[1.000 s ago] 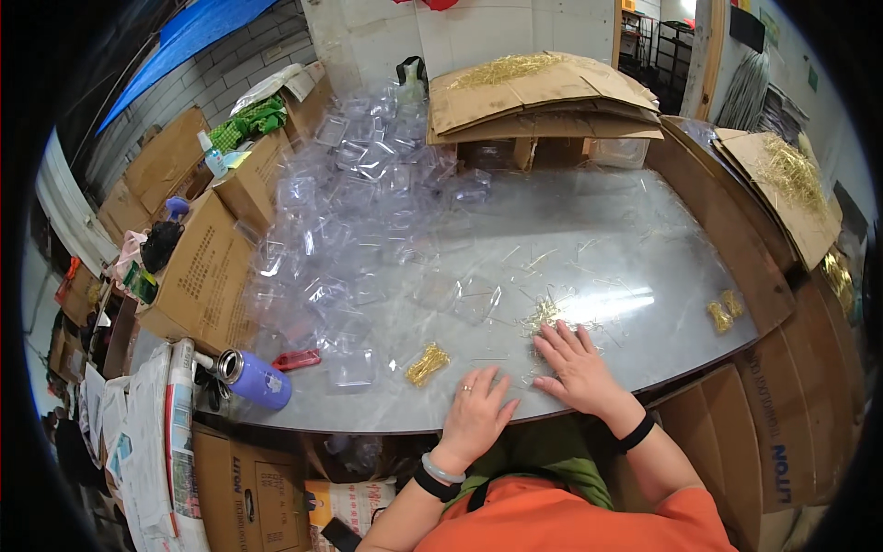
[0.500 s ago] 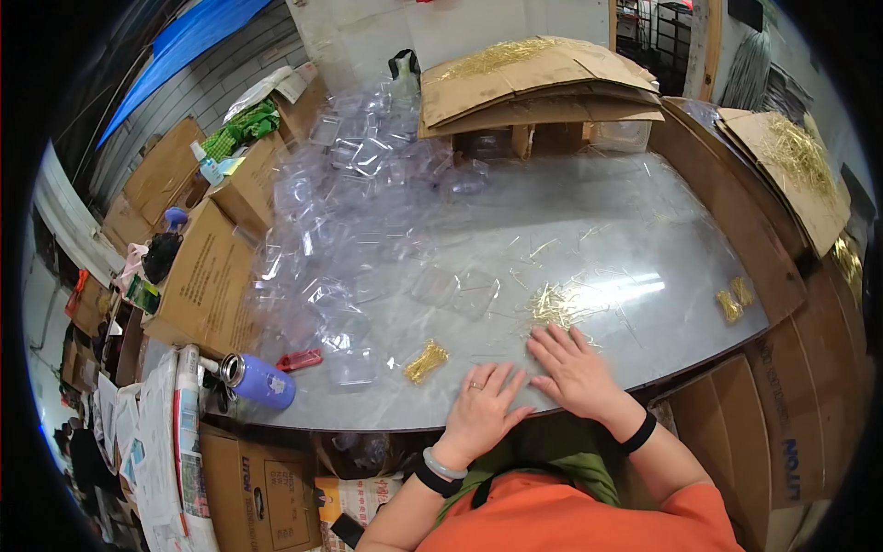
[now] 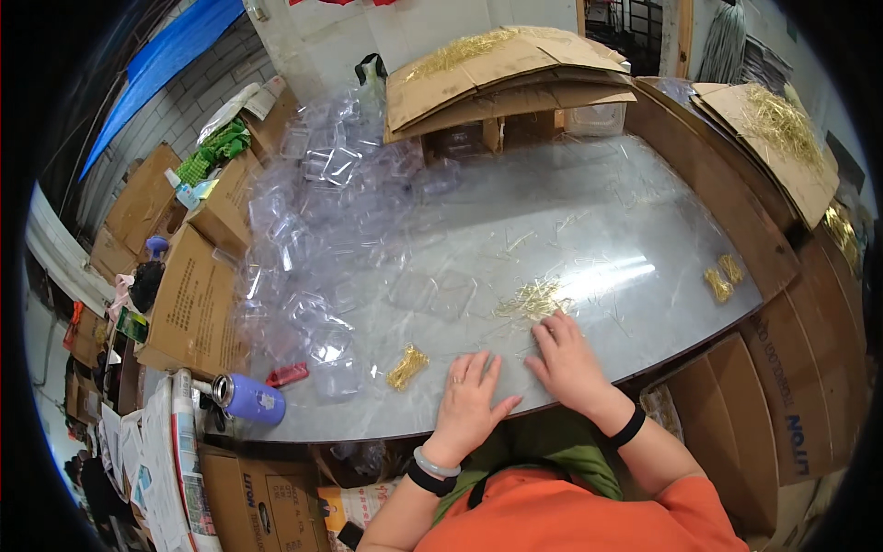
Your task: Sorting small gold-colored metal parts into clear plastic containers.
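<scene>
Gathering loose gold strands (image 3: 532,301) seems the step; left hand (image 3: 467,403) and right hand (image 3: 568,366) lie spread, gripping nothing visible; the next move calls for pinching.

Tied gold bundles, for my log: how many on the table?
3: one bundle left of the left hand; a second bundle and third bundle side by side near the right edge of the table. Others may hide under the clear containers.
</scene>
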`<state>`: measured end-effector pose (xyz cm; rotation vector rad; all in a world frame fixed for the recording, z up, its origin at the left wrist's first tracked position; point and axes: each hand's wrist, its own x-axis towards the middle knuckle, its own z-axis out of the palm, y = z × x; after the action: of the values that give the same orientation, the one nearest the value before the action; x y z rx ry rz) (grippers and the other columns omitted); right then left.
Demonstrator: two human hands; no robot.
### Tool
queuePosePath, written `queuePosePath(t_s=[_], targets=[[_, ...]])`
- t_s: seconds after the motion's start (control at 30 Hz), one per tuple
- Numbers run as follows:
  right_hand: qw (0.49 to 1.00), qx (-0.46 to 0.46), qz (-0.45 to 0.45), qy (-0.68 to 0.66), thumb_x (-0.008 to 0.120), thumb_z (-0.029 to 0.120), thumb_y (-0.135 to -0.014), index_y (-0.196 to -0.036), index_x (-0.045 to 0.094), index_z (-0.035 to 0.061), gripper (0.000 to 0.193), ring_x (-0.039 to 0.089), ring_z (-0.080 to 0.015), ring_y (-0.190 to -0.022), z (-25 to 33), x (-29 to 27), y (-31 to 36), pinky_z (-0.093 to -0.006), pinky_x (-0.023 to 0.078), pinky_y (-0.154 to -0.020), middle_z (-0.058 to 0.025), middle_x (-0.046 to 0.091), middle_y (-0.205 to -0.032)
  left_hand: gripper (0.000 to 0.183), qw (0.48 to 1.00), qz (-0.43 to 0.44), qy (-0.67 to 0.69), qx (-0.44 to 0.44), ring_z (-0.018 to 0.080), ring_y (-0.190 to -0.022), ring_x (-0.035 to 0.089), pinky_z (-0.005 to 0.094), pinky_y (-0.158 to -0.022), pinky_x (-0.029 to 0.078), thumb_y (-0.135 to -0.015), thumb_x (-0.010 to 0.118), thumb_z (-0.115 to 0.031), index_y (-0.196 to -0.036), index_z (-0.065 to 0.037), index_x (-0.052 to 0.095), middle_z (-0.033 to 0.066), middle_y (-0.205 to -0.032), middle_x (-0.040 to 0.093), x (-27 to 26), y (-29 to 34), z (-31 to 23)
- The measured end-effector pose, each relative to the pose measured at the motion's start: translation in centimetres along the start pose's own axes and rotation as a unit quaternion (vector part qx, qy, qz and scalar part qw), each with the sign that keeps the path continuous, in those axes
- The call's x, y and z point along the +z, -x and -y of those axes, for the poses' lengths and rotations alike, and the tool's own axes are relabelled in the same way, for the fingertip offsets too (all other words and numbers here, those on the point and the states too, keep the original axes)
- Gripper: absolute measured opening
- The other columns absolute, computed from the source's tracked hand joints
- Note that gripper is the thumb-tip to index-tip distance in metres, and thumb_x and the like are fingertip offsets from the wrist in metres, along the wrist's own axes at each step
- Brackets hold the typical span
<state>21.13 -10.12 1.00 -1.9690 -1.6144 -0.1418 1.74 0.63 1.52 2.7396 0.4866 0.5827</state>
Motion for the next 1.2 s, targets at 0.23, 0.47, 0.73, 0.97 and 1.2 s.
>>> queuePosePath(t_s=[0.23,0.47,0.73,0.97,1.2], targets=[[0.994,-0.094,0.046,-0.043,0.074,0.018,-0.089,-0.129,0.056,0.0023,0.047,0.047,-0.0424,-0.133,1.5,-0.6,-0.2,-0.0508,0.041,-0.112,-0.0195,0.054,-0.129,0.065,1.000,-0.017,-0.001,0.003,0.0420,-0.133,0.044,0.0515,-0.111,0.041,-0.088,0.079,-0.035,-0.136,0.004,0.057,0.0217,-0.141,0.051,0.2,0.4,0.0],[0.998,-0.043,0.015,-0.039,0.074,0.013,-0.087,-0.122,0.059,0.0034,0.039,0.050,-0.0403,-0.129,1.5,0.7,-0.4,-0.0476,0.044,-0.109,-0.0171,0.055,-0.124,0.065,0.996,-0.054,0.062,-0.019,0.0425,-0.130,0.047,0.0509,-0.110,0.041,-0.082,0.085,-0.026,-0.131,0.006,0.058,0.0225,-0.137,0.052,0.8,1.0,0.6],[0.984,-0.095,0.014,-0.152,0.077,0.016,-0.086,-0.117,0.063,0.0056,0.036,0.055,-0.0374,-0.120,0.6,0.2,0.3,-0.0460,0.047,-0.100,-0.0144,0.059,-0.120,0.079,0.995,-0.070,0.046,-0.046,0.0471,-0.137,0.040,0.0592,-0.118,0.030,-0.082,0.083,-0.036,-0.137,0.010,0.050,0.0264,-0.141,0.048,0.8,1.2,1.0],[1.000,0.005,-0.020,0.000,0.079,0.020,-0.083,-0.115,0.067,0.0104,0.036,0.057,-0.0300,-0.110,2.1,-3.0,2.5,-0.0427,0.044,-0.096,-0.0075,0.063,-0.116,0.087,0.998,-0.027,0.022,-0.061,0.0477,-0.141,0.035,0.0541,-0.118,0.033,-0.081,0.085,-0.032,-0.144,0.010,0.044,0.0271,-0.149,0.043,0.3,0.5,0.5],[0.997,-0.055,-0.040,-0.039,0.068,0.010,-0.086,-0.120,0.066,0.0065,0.034,0.060,-0.0303,-0.114,3.0,1.0,2.1,-0.0428,0.048,-0.098,-0.0083,0.065,-0.121,0.073,1.000,0.002,0.024,0.016,0.0409,-0.141,0.041,0.0536,-0.120,0.031,-0.087,0.078,-0.027,-0.145,0.004,0.047,0.0208,-0.146,0.048,1.1,-1.4,0.0]])
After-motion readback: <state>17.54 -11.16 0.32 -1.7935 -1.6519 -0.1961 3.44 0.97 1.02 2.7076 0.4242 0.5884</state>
